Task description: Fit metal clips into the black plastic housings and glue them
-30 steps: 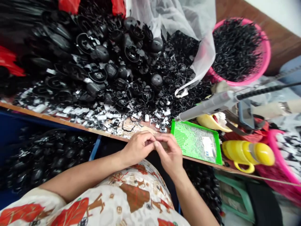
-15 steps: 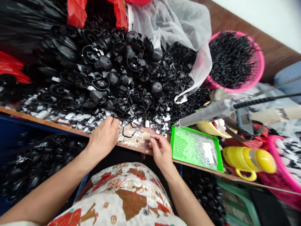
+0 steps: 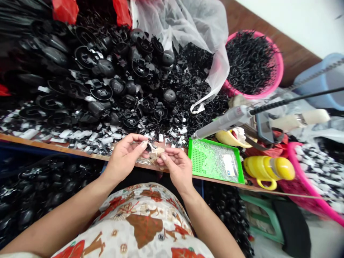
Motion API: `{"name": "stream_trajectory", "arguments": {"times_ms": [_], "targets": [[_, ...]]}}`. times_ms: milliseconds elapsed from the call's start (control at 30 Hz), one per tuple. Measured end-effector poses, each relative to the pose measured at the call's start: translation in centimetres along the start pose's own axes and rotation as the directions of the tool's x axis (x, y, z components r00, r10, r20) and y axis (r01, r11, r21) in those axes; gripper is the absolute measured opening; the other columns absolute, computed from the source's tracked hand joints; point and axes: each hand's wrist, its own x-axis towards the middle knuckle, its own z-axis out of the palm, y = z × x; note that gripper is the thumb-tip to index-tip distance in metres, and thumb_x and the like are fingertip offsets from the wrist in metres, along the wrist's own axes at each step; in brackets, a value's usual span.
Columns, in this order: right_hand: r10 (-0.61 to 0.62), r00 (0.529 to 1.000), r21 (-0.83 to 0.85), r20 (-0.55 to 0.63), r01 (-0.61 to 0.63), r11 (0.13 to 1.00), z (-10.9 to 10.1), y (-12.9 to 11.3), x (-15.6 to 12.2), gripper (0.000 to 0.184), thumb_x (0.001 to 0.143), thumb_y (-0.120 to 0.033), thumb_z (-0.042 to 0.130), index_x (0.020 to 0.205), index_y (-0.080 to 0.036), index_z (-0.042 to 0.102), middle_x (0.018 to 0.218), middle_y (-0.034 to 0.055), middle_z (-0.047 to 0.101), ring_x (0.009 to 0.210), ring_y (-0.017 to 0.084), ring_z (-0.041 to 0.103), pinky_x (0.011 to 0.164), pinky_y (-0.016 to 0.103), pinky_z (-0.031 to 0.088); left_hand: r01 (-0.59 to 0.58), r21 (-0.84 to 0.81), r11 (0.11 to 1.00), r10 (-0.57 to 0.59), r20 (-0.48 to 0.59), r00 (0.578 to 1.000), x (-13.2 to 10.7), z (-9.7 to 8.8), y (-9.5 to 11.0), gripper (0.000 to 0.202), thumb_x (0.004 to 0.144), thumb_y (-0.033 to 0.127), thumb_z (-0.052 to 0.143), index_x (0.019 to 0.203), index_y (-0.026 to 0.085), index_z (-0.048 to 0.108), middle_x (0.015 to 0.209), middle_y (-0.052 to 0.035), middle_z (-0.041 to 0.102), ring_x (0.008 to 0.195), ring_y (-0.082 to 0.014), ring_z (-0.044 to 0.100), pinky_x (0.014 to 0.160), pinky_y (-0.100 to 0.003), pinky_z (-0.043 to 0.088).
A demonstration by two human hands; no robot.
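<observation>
Between the thumb and fingers of my left hand is a small black plastic part. Close by on the right, my right hand is closed in a pinch; whatever its fingertips hold is too small to make out. Both hands are over the front edge of the workbench, where thin pale pins lie scattered. Just beyond my fingers are small white plastic pieces, and behind them rises a heap of black plastic housings.
On the right stand a green tray of small metal bits, a grey electric screwdriver and a yellow bottle. Pink baskets hold black and white parts. A clear plastic bag drapes over the heap. Below sits a green stool.
My left hand has lifted from the white pieces and moved right toward my right hand, now with a black part in its fingers. The view has shifted slightly to the right.
</observation>
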Motion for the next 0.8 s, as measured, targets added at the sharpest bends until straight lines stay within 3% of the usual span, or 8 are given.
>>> {"name": "stream_trajectory", "arguments": {"times_ms": [100,233,400,467,567,667,800], "targets": [[0.006,1.000,0.052,-0.026,-0.005,0.999,0.9,-1.0,0.1,0.026,0.079,-0.039,0.083,0.091,-0.020,0.069,0.073,0.0007,0.076,0.066,0.015,0.074,0.071,0.031,0.066,0.140,-0.286,0.948,-0.139,0.025,0.990,-0.2,2.4,-0.1,0.031,0.080,0.039,0.082,0.087,0.017,0.062,0.079,0.0016,0.067,0.062,-0.0118,0.068,0.062,-0.025,0.060],[-0.093,0.993,-0.023,-0.068,0.091,0.996,0.9,-1.1,0.3,0.020,0.082,-0.036,0.080,0.090,-0.021,0.070,0.078,-0.0009,0.074,0.068,0.012,0.070,0.069,0.026,0.061,0.157,-0.243,0.957,-0.143,0.075,0.987,-1.1,3.2,-1.1,0.030,0.078,0.036,0.084,0.087,0.018,0.062,0.072,0.0031,0.067,0.058,-0.0099,0.065,0.057,-0.022,0.059],[-0.188,0.981,-0.142,-0.050,0.180,0.973,0.7,-0.2,0.3,0.014,0.086,-0.033,0.074,0.092,-0.021,0.068,0.085,-0.0001,0.072,0.075,0.012,0.066,0.070,0.023,0.057,0.191,-0.211,0.959,-0.130,0.270,0.954,-1.8,2.8,-1.0,0.034,0.082,0.037,0.080,0.110,0.019,0.071,0.118,-0.0076,0.073,0.092,-0.0174,0.072,0.072,-0.029,0.066],[-0.182,0.980,-0.147,-0.076,0.169,0.975,0.3,0.1,0.5,0.016,0.088,-0.035,0.072,0.094,-0.021,0.066,0.085,0.0001,0.071,0.073,0.012,0.065,0.070,0.025,0.057,0.228,-0.225,0.947,-0.171,0.244,0.954,-1.6,2.6,-1.0,0.035,0.082,0.040,0.080,0.107,0.018,0.073,0.114,-0.0074,0.074,0.084,-0.0158,0.073,0.072,-0.030,0.066],[-0.210,0.973,-0.271,-0.094,0.177,0.946,-0.5,0.5,0.9,0.015,0.091,-0.035,0.067,0.096,-0.021,0.066,0.086,0.0010,0.069,0.073,0.013,0.064,0.071,0.027,0.057,0.269,-0.221,0.937,-0.241,0.149,0.959,-0.9,2.5,-1.3,0.037,0.079,0.042,0.082,0.103,0.016,0.072,0.090,-0.0029,0.074,0.064,-0.0120,0.070,0.066,-0.028,0.065],[-0.301,0.953,-0.423,-0.047,0.254,0.870,-1.1,0.5,1.0,0.009,0.090,-0.030,0.067,0.091,-0.021,0.068,0.089,0.0020,0.066,0.079,0.014,0.063,0.074,0.028,0.056,0.217,-0.196,0.956,-0.208,0.067,0.976,-0.3,2.6,-1.7,0.041,0.080,0.041,0.082,0.110,0.016,0.070,0.078,0.0013,0.069,0.060,-0.0106,0.067,0.058,-0.023,0.061],[-0.129,0.992,-0.227,0.006,0.127,0.966,-0.6,0.4,0.5,0.016,0.090,-0.037,0.069,0.092,-0.022,0.064,0.084,0.0003,0.065,0.069,0.013,0.064,0.062,0.026,0.056,0.105,-0.174,0.979,-0.105,0.009,0.994,-0.4,3.2,-2.0,0.041,0.083,0.039,0.080,0.118,0.019,0.069,0.078,0.0031,0.066,0.061,-0.0083,0.063,0.054,-0.017,0.056]]}}
